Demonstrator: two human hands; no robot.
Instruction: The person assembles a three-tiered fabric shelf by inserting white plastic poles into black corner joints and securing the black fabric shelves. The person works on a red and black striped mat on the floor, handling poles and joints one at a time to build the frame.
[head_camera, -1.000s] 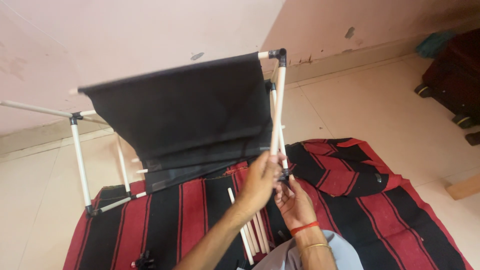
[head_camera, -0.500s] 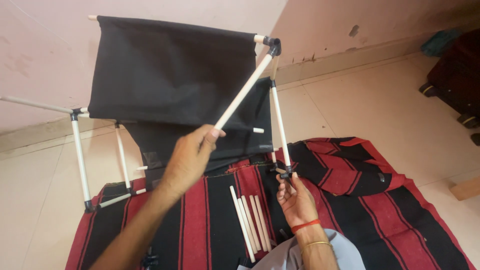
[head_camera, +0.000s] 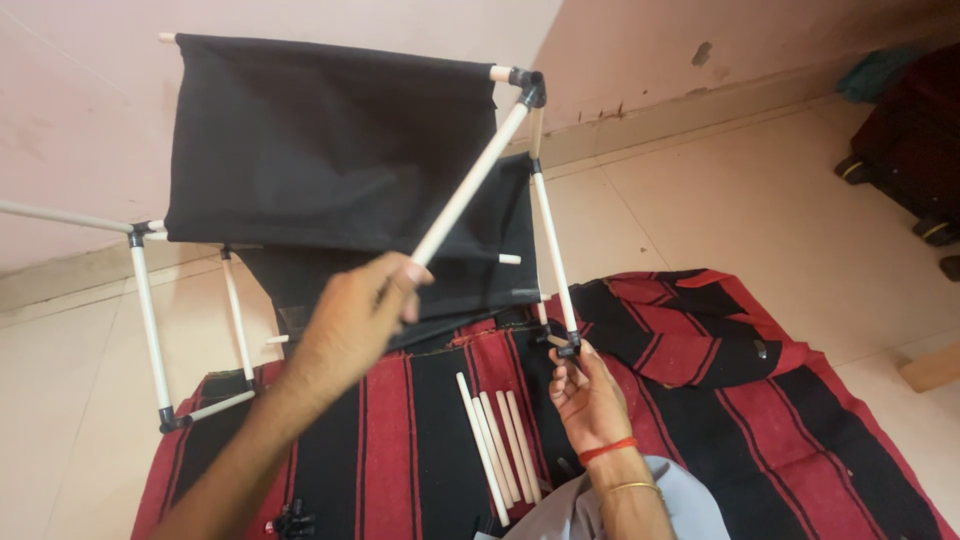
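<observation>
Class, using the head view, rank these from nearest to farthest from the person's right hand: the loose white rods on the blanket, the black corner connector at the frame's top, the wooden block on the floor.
1. loose white rods, just left of the right hand.
2. black corner connector, high above it.
3. wooden block, far right at the frame edge.

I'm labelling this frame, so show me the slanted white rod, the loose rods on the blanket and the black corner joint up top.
Slanted white rod (head_camera: 470, 180), head view, mid-length.
Loose rods (head_camera: 497, 445), head view, middle of the bundle.
Black corner joint (head_camera: 530, 88), head view, its body.
</observation>
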